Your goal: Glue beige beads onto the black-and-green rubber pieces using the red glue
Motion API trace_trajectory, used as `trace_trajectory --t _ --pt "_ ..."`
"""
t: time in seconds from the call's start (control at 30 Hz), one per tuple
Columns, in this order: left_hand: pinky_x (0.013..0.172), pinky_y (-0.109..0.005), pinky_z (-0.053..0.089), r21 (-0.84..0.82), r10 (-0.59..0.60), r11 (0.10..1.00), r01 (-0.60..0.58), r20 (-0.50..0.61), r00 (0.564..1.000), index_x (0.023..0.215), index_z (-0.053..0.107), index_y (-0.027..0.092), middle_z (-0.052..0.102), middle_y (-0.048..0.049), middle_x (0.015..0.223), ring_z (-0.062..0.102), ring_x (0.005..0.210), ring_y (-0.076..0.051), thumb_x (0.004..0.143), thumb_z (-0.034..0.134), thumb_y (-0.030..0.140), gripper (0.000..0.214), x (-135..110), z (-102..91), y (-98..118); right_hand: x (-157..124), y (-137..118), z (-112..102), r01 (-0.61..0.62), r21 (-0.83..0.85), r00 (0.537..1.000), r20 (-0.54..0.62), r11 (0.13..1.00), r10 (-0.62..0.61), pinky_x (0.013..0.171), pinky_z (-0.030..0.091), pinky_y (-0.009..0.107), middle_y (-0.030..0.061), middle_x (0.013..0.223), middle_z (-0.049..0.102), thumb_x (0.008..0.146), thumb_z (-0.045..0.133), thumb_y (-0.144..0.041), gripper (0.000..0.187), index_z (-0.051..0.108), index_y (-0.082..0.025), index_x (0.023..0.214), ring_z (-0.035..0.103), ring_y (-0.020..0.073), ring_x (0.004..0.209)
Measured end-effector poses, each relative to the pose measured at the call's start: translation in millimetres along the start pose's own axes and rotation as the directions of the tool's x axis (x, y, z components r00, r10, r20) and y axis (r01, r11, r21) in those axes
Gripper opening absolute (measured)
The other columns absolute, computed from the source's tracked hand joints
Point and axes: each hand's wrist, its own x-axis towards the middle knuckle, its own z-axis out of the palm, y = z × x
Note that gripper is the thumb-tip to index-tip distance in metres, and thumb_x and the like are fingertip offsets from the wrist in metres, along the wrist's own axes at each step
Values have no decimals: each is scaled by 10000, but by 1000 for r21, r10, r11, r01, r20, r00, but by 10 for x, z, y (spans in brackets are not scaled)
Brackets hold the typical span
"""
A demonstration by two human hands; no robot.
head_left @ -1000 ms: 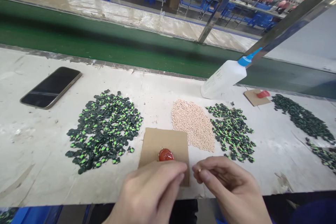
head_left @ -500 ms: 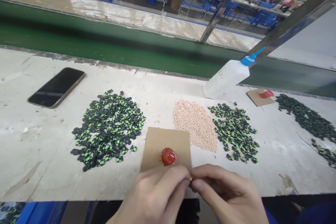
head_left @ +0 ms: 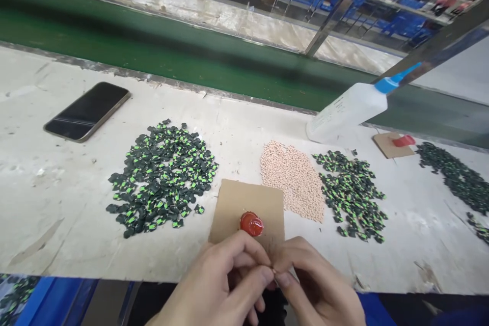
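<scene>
My left hand (head_left: 225, 280) and my right hand (head_left: 311, 280) meet at their fingertips, close to the table's front edge. Thumb and index finger are pinched on each hand. A tiny pale pink piece (head_left: 274, 271) peeks out where the fingertips touch; most of it is hidden. Just beyond my hands lies a square of cardboard (head_left: 229, 204) with a glossy red blob (head_left: 251, 223) on it. To its right are a heap of small pale pink beads (head_left: 292, 181) and a heap of small black-and-green pieces (head_left: 353, 196). A larger black-and-green heap (head_left: 168, 178) spreads on the left.
A white bottle with a blue nozzle (head_left: 346, 112) leans at the back right. Beyond it are another cardboard piece (head_left: 387, 147) with a red cap-like item (head_left: 404, 140) and more dark pieces (head_left: 454, 173). A phone (head_left: 87, 111) lies back left. A green strip (head_left: 160, 51) runs behind the table.
The view has tilted and shifted slightly. My left fingers have rolled, so the thumb and the curled fingers show more. Both hands still pinch together at the fingertips.
</scene>
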Motion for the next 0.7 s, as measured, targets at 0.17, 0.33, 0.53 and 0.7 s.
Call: trace_trajectory --t 0.17,0.33,0.53,0.7 --pt "661 -197 547 300 400 901 -313 -295 868 980 669 306 824 48 878 742 719 -143 978 588 263 91 85 -167 -297 14 183 129 -107 -97 977 -193 990 86 673 568 200 -5 820 683 1001 616 -160 158 671 -273 906 666 148 742" --pt "674 -165 524 509 605 742 -438 -224 764 996 655 317 796 87 884 772 738 -112 1018 571 185 158 178 -285 -527 16 292 198 -115 -151 983 -158 982 91 727 575 184 -2 899 715 1026 592 -164 150 664 -287 977 700 142 840" --pt "643 -168 556 497 572 768 -403 -252 780 985 674 307 813 79 870 777 692 -124 1017 585 216 131 121 -301 -528 -5 291 210 -73 -194 992 -118 978 50 749 576 176 -8 906 708 1021 590 -139 165 661 -286 994 696 131 836" --pt "596 -191 585 483 522 803 -350 -284 804 932 716 265 815 36 815 773 657 -152 974 597 227 132 123 -321 -473 -3 303 219 -59 -197 994 -99 979 40 740 585 210 14 914 730 1020 582 -120 181 670 -277 1016 711 152 846"
